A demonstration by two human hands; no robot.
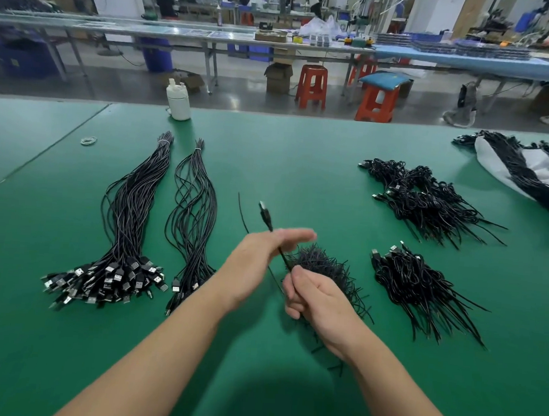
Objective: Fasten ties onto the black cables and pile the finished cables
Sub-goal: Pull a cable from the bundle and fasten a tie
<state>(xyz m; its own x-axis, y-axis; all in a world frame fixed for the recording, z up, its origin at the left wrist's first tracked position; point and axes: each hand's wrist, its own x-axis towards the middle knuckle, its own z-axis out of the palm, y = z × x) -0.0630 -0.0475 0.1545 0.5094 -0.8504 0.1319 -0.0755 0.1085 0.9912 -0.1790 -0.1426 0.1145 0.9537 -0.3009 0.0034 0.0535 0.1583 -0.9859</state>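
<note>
A single black cable (267,218) was held above the green table (301,164), its USB plug pointing up and away. The right hand (313,293) was curled around the lower part of the cable, fingers (293,300) closed on it, approx. over a loose heap of ties (324,265). The left hand (263,258) was seen blurred beside the cable, fingers stretched out nearly straight; whether it touched the cable or a tie could not be told. A thin black strand (242,212) was seen curving up just left of the plug, maybe a tie or the cable's other end.

Unfinished cables were laid to the left in two long bundles, a thick one (128,218) and a thinner one (192,215). Finished cables were piled to the right, in a near pile (416,287) and a far pile (428,201).

The cable is judged light, soft and floppy, w/ a stiff plug. It is best gripped close to the folded part, so the loops are not let spring open. Ties are judged thin and easily tangled; one should be picked by its end.
</note>
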